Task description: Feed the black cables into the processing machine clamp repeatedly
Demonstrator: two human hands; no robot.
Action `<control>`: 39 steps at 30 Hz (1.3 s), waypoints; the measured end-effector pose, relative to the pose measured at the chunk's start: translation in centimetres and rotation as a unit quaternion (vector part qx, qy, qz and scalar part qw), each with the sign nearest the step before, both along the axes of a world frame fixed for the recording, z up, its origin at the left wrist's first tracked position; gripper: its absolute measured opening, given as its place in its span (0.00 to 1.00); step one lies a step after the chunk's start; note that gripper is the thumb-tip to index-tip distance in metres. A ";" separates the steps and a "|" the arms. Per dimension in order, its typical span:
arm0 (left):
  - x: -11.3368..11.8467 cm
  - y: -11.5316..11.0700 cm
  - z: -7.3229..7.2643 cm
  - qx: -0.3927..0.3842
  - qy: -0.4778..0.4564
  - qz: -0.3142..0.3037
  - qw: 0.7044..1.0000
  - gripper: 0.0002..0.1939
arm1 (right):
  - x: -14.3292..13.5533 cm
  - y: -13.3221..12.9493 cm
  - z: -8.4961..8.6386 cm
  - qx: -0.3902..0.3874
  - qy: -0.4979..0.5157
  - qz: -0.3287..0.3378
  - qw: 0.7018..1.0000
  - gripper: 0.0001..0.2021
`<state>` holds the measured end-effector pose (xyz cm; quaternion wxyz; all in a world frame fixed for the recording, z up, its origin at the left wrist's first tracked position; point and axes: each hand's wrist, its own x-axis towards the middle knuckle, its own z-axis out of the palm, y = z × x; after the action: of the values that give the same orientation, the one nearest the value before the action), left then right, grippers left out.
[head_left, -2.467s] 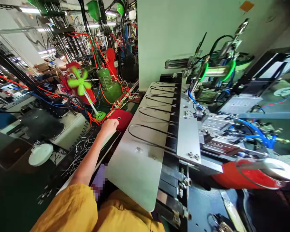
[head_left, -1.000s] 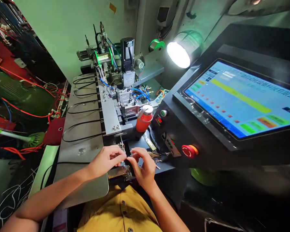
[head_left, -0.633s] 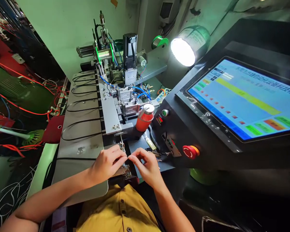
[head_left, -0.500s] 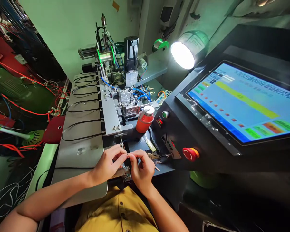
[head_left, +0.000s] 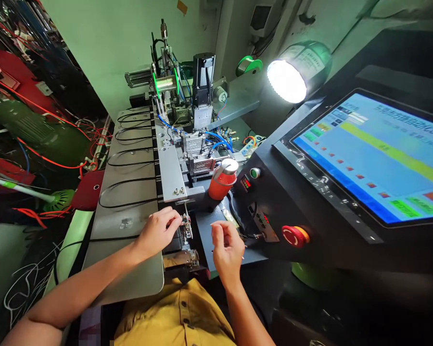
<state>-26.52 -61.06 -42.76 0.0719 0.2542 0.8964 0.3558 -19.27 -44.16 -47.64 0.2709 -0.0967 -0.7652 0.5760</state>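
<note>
Head view: black cable [head_left: 111, 239] lies across the metal plate [head_left: 140, 283] at left hand [head_left: 162, 228]'s nine o'clock; judged light, flexible, best held near its end. Left fingers bunched, grip undeterminable; right hand [head_left: 228, 247] curled closed, contents unseen. Clamp [head_left: 187, 228] at three, bottle [head_left: 221, 186] at two, restrict reach.

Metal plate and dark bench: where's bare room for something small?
On the metal plate, the near corner, between the left forearm and the rounded edge. On the dark bench, a narrow strip between the metal clips and the right hand. Crowded: the plate farther back, under cable loops, and the bench between the red bottle and console, where cords run.
</note>
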 end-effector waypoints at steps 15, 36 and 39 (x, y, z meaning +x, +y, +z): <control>-0.5 0.9 -0.6 -0.096 0.020 0.021 0.995 0.13 | -0.5 0.2 -1.1 0.010 -0.045 0.053 0.998 0.12; 0.5 -0.4 -1.8 -0.129 0.247 -0.065 0.958 0.14 | -4.9 -1.7 -2.7 -0.036 -0.036 0.216 0.975 0.16; 0.5 -0.5 -1.6 -0.182 0.313 -0.140 0.922 0.16 | -4.8 -1.8 -2.8 -0.030 -0.038 0.206 0.977 0.16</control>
<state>-26.06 -61.55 -44.35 -0.1177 0.4579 0.8780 0.0750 -24.11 -45.98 -50.47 0.1141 0.0325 -0.7606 0.6383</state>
